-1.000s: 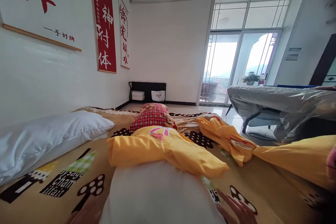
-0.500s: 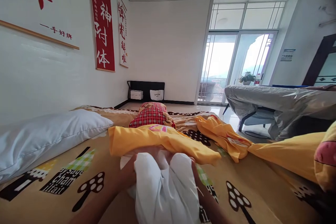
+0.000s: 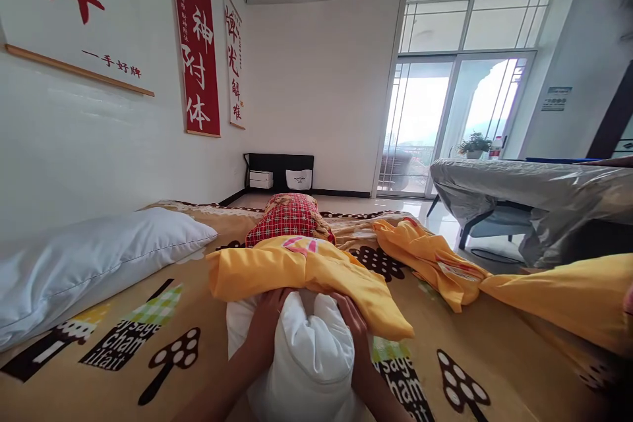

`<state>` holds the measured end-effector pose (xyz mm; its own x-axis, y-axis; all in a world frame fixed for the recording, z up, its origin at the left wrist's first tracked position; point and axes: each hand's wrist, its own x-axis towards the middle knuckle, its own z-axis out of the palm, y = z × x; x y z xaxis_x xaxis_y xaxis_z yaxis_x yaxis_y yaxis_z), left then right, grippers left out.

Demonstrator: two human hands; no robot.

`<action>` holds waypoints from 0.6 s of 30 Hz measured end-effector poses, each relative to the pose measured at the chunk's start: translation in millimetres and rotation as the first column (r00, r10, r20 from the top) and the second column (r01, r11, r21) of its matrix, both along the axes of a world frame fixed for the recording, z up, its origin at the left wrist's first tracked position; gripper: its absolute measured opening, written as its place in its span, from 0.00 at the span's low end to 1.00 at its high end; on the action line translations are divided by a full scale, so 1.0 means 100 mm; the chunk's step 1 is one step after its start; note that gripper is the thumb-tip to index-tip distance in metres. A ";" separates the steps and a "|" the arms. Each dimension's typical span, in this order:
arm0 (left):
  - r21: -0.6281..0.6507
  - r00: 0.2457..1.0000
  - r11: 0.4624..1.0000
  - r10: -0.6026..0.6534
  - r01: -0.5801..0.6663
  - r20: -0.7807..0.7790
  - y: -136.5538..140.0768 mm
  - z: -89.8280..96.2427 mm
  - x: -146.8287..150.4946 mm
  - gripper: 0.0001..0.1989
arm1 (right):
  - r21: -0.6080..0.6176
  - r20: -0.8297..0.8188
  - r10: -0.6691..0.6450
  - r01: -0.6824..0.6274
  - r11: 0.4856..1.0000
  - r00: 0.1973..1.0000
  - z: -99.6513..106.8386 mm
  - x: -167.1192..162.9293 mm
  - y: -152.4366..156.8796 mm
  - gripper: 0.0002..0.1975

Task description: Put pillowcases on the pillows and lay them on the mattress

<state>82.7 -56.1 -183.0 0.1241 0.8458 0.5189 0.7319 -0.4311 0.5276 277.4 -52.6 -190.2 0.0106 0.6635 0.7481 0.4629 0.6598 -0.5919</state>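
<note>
White pillow [image 3: 316, 353] | bunched between both hands [image 3: 268, 316] [image 3: 354, 320] | hands gripping its sides | yellow cloth [image 3: 297, 267] at far end

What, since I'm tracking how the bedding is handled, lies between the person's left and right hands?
In the head view, a bunched white pillow lies between the left hand and the right hand, with yellow cloth just beyond.

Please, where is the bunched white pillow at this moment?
In the head view, the bunched white pillow is at bottom centre, held between the left hand and the right hand, at the near edge of the central yellow cloth.
</note>
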 end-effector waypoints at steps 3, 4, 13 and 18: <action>-0.037 1.000 0.999 -0.011 0.012 0.024 0.05 0.03 -0.01 0.20 | 0.023 -0.102 -0.057 0.059 0.998 0.993 0.05 0.20 -0.12 0.13; -0.040 0.999 0.999 -0.011 0.013 0.030 0.07 0.03 -0.01 0.21 | 0.008 -0.134 -0.112 0.114 0.993 0.985 0.05 0.28 -0.17 0.13; -0.114 0.976 0.993 0.000 0.026 0.219 0.13 0.17 0.04 0.19 | 0.036 -0.150 -0.390 0.399 0.916 0.909 -0.50 0.62 -0.59 0.20; -0.035 0.928 0.961 -0.256 0.275 0.269 -0.04 0.26 0.06 0.17 | 0.052 0.053 -0.063 0.060 0.997 0.997 -0.51 0.22 -0.60 0.24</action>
<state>89.2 -59.8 -157.3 0.2181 0.8360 0.5035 0.4290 -0.5455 0.7200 299.0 -112.7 -241.1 0.0084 0.6245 0.7809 0.5344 0.6573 -0.5314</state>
